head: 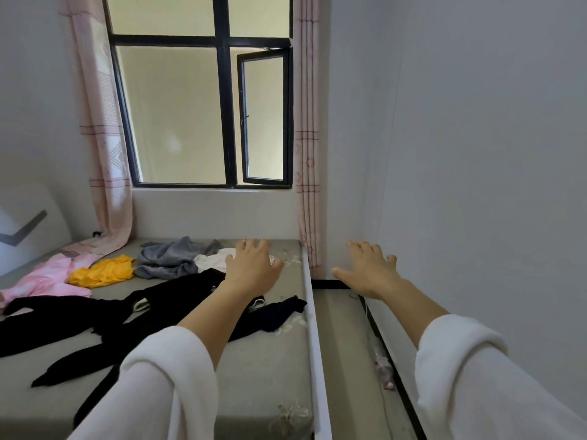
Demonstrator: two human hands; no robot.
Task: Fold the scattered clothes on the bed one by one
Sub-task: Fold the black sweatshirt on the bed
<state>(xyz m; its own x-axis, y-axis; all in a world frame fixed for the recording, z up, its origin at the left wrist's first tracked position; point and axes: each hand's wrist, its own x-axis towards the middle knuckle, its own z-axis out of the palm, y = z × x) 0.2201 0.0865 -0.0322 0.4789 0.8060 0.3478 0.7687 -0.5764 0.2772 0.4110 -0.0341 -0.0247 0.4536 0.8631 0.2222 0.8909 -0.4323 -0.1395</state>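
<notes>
Several clothes (79, 315) strewn on grey bed (270, 360) below window (178, 115).

Scanning for writing now: nothing legible, no lettering, no numbers. A tiny pale mark on the black garment (178, 293), around eight o'clock, is too small to read.

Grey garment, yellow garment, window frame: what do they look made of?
Grey garment: looks like a soft, thick knit or fleece, matte; it lies in bulky rounded folds. Yellow garment: thin, light fabric, perhaps synthetic; fine crumples and a slight sheen. Window frame: likely coated metal, black and smooth; slim straight bars with crisp edges, though plastic cannot be ruled out.
</notes>
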